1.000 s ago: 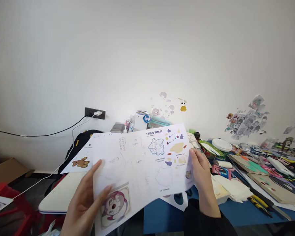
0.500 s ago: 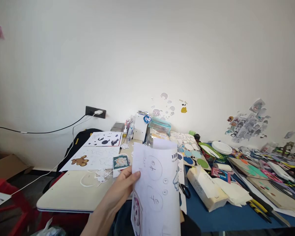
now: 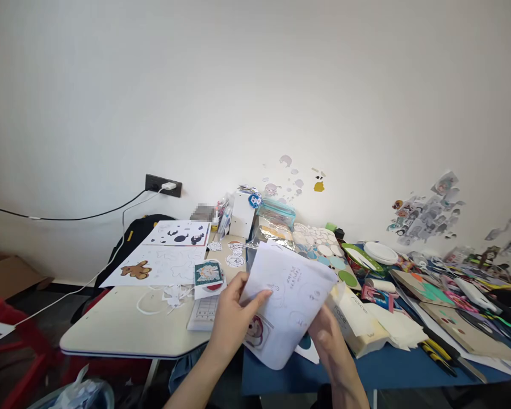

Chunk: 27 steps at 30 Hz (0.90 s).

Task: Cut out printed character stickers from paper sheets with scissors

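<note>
The sheet [image 3: 296, 289] is held up in the air between both hands, low in the middle of the view, over the gap where the white table [image 3: 111, 335] meets the blue table [image 3: 392, 372]. It is bent over on itself, with the fold at the bottom close to the person. Its pencilled face rises from that fold and tilts away toward the wall, so its visible length runs near to far rather than side to side. The left hand [image 3: 232, 321] is at its left edge and the right hand [image 3: 330, 341] at its lower right corner, each touching the paper, neither clearly nearer. The left hand is closed in a pinch, thumb laid on the front of the sheet and fingers behind it. The right hand shows only its back; its fingers curl under the paper, and I cannot tell how tightly they grip. A tissue pack [image 3: 355, 324] lies just beyond the right hand on the blue table. A small card [image 3: 207, 274] and a bear sheet [image 3: 162, 266] lie on the white table beyond the left hand, apart from the held paper.
</note>
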### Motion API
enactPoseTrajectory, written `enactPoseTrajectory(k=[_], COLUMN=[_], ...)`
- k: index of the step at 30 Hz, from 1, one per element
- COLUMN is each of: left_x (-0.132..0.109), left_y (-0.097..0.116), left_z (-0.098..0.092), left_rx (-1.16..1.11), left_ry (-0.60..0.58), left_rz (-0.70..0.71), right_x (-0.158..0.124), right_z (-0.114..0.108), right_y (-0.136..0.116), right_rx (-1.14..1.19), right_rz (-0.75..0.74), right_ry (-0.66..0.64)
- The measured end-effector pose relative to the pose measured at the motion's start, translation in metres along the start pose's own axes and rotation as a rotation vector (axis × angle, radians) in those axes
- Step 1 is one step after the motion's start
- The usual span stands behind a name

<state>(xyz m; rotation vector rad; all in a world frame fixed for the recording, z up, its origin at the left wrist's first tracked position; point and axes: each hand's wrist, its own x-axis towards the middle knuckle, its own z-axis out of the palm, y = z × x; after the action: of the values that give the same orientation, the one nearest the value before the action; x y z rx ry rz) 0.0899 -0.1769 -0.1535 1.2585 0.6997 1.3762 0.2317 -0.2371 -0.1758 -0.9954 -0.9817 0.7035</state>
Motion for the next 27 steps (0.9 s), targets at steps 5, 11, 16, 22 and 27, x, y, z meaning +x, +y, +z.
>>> enactPoseTrajectory(k=[5, 11, 16, 22, 27], left_x=[-0.006, -0.004, -0.003, -0.003, -0.002], left_y=[-0.015, -0.028, -0.035, -0.036, -0.04], left_z=[0.017, 0.012, 0.014, 0.015, 0.015], left_rx=[-0.101, 0.013, 0.013, 0.007, 0.036], left_ry=[-0.045, -0.202, -0.202, -0.189, -0.177], left_rz=[-0.013, -0.042, -0.047, -0.057, -0.059], right_x=[-0.007, -0.002, 0.0, 0.002, 0.002], right_z=[-0.011, -0.015, -0.019, -0.023, -0.021], right_y=[0.0, 0.008, 0.013, 0.019, 0.017], right_rx=[-0.086, -0.148, -0.15, -0.158, -0.158], right_rz=[0.1, 0.093, 0.099, 0.14, 0.131], right_ry=[0.242, 0.32, 0.315, 0.32, 0.314])
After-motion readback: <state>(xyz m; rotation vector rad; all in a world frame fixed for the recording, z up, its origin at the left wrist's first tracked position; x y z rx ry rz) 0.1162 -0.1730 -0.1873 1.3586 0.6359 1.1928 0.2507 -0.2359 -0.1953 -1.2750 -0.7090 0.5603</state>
